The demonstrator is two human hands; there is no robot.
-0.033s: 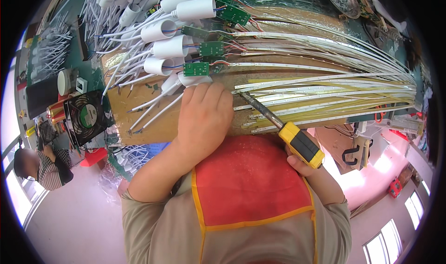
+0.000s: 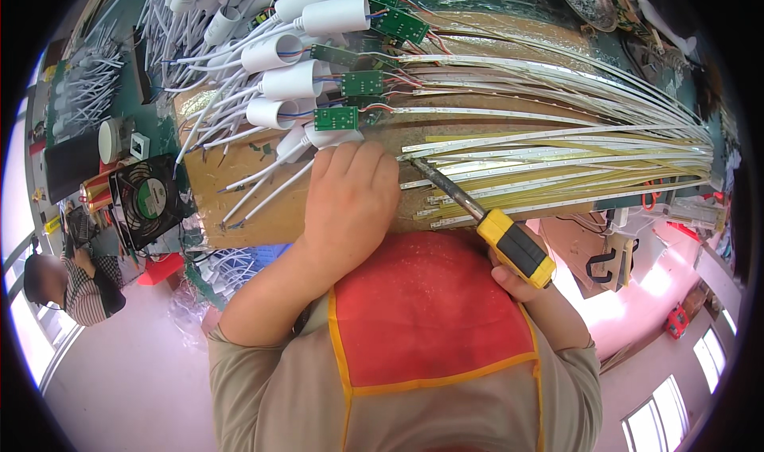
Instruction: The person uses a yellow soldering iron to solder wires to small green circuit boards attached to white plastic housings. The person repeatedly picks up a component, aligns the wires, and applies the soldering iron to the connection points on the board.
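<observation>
My right hand (image 2: pixel 516 283) is closed round the yellow and black handle of a soldering iron (image 2: pixel 516 245). The iron's dark metal tip points up and left, at the near ends of the white LED strips (image 2: pixel 509 165). My left hand (image 2: pixel 352 197) has its fingers curled down at the edge of the board, close against the lowest white plastic lamp housing (image 2: pixel 333 137). Whatever those fingers pinch is hidden behind them. Just above sits a green circuit board (image 2: pixel 336 118), wired by red leads to an LED strip.
More white housings (image 2: pixel 338 14) with cables and circuit boards line the upper left. A black fan (image 2: pixel 150 199) stands at the bench's left. A round metal dish (image 2: pixel 585 0) lies at the far right. Another person (image 2: pixel 79 289) is at the left, beyond the fan.
</observation>
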